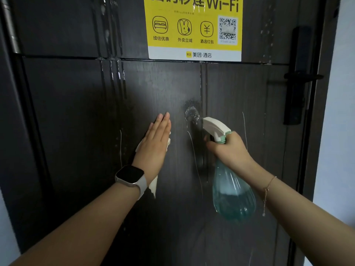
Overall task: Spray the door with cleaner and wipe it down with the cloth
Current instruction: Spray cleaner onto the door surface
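Observation:
A dark wood-grain door (76,116) fills the view, streaked with runs of cleaner. My left hand (154,143) lies flat against it with fingers together, pressing a white cloth (153,186) whose edges show beside the palm and below the wrist. My right hand (230,150) grips the neck of a clear teal spray bottle (233,194) with a white trigger head (216,128), nozzle aimed at the door. A fresh wet splash (191,113) glistens just in front of the nozzle, with drips running down below it.
A yellow Wi-Fi poster (194,29) is stuck on the upper door. A black lever handle and lock plate (297,77) sit at the right edge. A metal hinge (11,29) shows at the upper left, a pale wall (338,131) on the right.

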{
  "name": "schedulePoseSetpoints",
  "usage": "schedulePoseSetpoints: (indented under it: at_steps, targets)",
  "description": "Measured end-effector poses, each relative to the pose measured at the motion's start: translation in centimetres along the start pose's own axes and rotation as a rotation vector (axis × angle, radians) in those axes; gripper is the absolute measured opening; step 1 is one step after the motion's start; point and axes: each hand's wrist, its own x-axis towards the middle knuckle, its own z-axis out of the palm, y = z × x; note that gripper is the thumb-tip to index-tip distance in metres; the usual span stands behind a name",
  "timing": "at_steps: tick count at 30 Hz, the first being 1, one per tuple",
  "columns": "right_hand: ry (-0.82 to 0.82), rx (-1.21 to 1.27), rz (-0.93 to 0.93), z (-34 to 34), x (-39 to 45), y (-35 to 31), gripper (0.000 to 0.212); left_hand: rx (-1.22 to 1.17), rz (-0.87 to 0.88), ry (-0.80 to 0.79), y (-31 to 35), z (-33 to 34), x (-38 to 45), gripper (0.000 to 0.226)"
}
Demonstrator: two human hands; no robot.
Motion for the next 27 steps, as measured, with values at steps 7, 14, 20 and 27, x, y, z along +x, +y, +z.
schedulePoseSetpoints:
  at_steps: [7, 14, 20, 27]
  targets:
    - [-0.064, 0.07, 0.032, 0.5, -1.1, 0.8, 0.017, 0.044, 0.035, 0.067, -0.3, 0.6, 0.1, 0.062]
    - [-0.059, -0.032, 0.085, 0.6, -2.1, 2.5, 0.01, 0.071, 0.042, 0.118, -0.3, 1.3, 0.1, 0.055]
    - [-0.096, 0.014, 0.116, 0.8, -3.9, 4.8, 0.011, 0.061, -0.055, -0.023, 1.2, 0.3, -1.0, 0.062]
    - [-0.078, 0.037, 0.225, 1.6, -9.1, 11.4, 0.014, 0.222, -0.133, -0.156, 5.0, 3.2, -8.1, 0.094]
